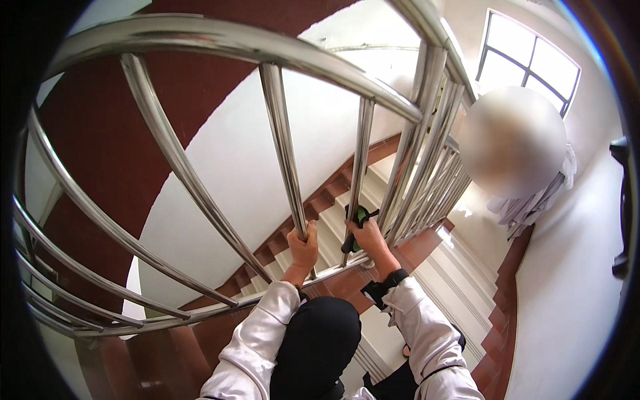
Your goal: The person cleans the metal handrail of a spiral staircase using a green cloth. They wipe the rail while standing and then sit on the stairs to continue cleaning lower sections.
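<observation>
My left hand (303, 248) is wrapped around the lower part of a shiny metal baluster (282, 145). To its right, my right hand (370, 236) is closed on a small green-and-black object (358, 220), pressed against another metal baluster (361, 155). My fingers partly cover this object, so I cannot tell exactly what it is. Both balusters stand between a thick tubular handrail (200, 37) above and a thin metal bottom rail (327, 274) near my hands. Dark bands circle both my wrists below light sleeves.
A stair flight (450, 280) with pale treads lies to my right, bordered by stepped red-brown skirting (500, 310). Through the railing, another flight (327, 220) shows lower down. A person (532, 207) in light clothing is on the right near a window (530, 55). My dark-clothed knee (320, 340) is below my hands.
</observation>
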A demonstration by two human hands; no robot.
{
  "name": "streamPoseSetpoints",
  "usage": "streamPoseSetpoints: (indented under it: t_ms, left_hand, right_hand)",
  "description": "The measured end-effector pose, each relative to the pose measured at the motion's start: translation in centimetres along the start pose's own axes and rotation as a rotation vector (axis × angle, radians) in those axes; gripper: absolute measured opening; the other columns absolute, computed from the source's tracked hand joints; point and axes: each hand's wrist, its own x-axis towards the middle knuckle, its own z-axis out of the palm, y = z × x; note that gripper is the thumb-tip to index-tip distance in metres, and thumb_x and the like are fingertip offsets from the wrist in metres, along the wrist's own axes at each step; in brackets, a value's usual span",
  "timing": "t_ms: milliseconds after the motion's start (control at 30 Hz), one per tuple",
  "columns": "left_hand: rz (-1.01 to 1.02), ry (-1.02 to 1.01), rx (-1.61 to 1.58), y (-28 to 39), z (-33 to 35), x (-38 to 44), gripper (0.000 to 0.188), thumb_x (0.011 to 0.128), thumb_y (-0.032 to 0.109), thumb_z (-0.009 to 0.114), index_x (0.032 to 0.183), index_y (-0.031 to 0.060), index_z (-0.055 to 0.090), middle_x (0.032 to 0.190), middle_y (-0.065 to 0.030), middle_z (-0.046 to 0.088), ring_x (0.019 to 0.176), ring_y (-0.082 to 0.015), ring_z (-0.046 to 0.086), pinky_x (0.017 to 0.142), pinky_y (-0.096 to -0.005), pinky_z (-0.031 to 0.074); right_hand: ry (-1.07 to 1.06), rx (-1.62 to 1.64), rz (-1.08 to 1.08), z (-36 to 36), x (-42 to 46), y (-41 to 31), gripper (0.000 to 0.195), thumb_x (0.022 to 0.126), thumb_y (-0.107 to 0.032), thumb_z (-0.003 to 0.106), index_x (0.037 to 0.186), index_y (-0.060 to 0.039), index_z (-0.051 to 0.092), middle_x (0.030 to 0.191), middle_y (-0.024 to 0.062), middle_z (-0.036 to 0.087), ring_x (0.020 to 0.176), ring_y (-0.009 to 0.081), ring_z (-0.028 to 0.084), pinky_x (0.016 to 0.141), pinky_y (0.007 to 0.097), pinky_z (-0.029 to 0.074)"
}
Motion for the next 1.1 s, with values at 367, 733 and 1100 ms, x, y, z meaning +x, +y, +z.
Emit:
streamPoseSetpoints:
  t_ms: [367,733,1100]
  left_hand:
    - [0.013,-0.2,-0.061,12.7,-2.0,4.5,0.026,0.096,0.018,0.072,0.093,0.0077,0.048,0.074,0.0038,0.051,0.068,-0.0049,0.048,0.059,-0.0221,0.04]
    - [0.252,0.008,-0.062,18.2,2.7,7.5,0.023,0.098,0.009,0.064,0.082,0.0044,0.048,0.057,0.0051,0.041,0.052,-0.0036,0.034,0.045,-0.0269,0.026]
    - [0.282,0.024,-0.061,17.4,2.1,7.8,0.022,0.098,0.009,0.066,0.085,0.0038,0.049,0.062,0.0029,0.049,0.057,-0.003,0.04,0.047,-0.0265,0.033]
  right_hand:
    - [0.606,0.175,-0.41,-14.6,2.5,-22.4,0.036,0.086,-0.011,0.08,0.117,0.0004,0.065,0.104,0.0135,0.069,0.097,0.0279,0.066,0.087,0.0372,0.052]
    - [0.52,-0.435,-0.565,-14.8,8.7,-20.9,0.052,0.09,-0.026,0.069,0.136,-0.0081,0.053,0.125,0.0151,0.058,0.122,0.0343,0.054,0.102,0.0487,0.037]
    - [0.431,-0.222,-1.023,-7.8,4.6,-31.8,0.058,0.095,-0.01,0.063,0.15,-0.0116,0.046,0.141,0.0171,0.052,0.134,0.0351,0.047,0.111,0.0457,0.037]
